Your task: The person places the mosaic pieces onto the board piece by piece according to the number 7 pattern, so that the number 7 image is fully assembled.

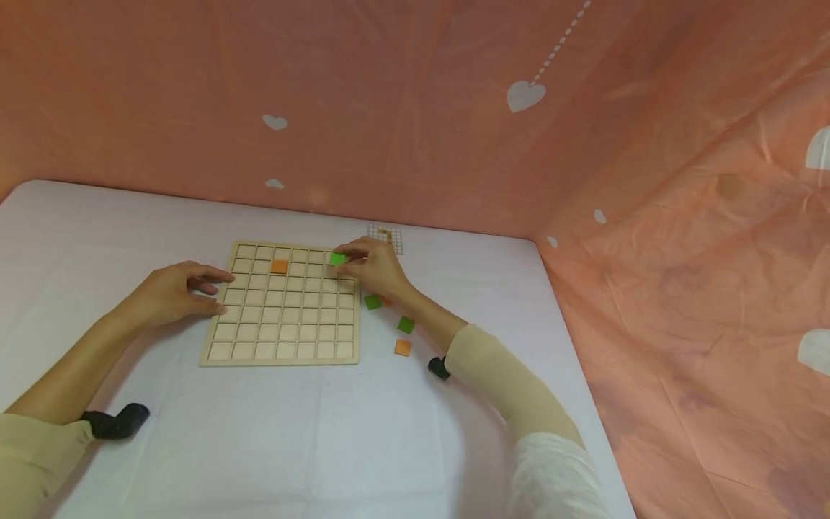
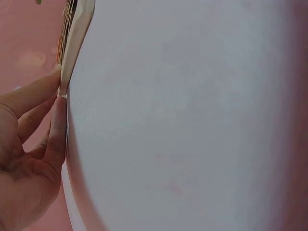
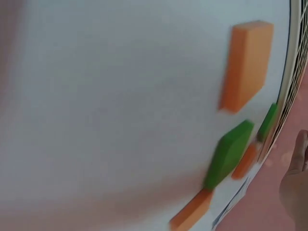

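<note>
A pale wooden grid board (image 1: 280,315) lies on the white table. One orange tile (image 1: 279,267) sits in a cell of an upper row. Over the board's upper right corner, my right hand (image 1: 379,272) pinches a bright green square tile (image 1: 337,259) between thumb and fingers. My left hand (image 1: 171,294) touches the board's left edge with its fingertips, the fingers loosely bent. The left wrist view shows those fingers (image 2: 36,96) against the board's side edge (image 2: 77,43). In the right wrist view only part of the right hand appears, and the held tile is out of sight.
Loose tiles lie right of the board, among them a green one (image 1: 405,325) and an orange one (image 1: 403,347); another orange one is partly hidden by the right forearm. A small printed grid card (image 1: 397,244) lies behind the right hand. A pinkish-orange curtain (image 1: 389,108) stands behind the table.
</note>
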{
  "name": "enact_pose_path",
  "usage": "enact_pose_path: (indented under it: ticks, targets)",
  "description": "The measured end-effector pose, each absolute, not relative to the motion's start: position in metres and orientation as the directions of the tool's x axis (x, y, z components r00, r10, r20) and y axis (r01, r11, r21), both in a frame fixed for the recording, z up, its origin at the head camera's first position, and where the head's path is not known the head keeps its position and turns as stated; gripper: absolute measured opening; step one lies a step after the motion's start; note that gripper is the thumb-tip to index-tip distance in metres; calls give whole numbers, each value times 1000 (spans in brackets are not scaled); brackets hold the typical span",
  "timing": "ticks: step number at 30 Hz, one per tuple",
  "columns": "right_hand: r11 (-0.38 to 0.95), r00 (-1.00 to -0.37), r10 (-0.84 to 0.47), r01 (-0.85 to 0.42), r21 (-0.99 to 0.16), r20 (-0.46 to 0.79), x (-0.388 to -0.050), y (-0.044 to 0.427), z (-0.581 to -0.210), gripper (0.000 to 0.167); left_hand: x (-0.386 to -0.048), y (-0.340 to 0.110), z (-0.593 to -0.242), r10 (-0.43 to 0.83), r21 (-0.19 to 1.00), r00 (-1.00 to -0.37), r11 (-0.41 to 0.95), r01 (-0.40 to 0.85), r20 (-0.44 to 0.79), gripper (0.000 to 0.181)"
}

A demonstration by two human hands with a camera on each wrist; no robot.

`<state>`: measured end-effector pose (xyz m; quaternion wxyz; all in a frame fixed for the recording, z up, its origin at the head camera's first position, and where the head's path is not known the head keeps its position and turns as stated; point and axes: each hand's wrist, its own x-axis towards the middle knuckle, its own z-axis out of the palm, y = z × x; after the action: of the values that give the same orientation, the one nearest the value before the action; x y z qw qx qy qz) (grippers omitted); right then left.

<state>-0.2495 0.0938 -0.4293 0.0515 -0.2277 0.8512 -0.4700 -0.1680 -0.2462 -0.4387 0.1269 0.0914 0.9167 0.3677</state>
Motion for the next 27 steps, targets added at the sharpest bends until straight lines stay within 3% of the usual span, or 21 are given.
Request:
enact_pose_path:
  ticks: [9, 27]
  targets:
    - [478, -875, -462, -383, -791, 144, -254, 65, -433, 29, -170, -247, -436, 267, 695, -950, 714, 81, -163, 61]
    - [601, -859, -509, -401, -692, 55, -256, 33, -446, 25, -168, -247, -439, 257, 705, -952, 706, 67, -167, 60]
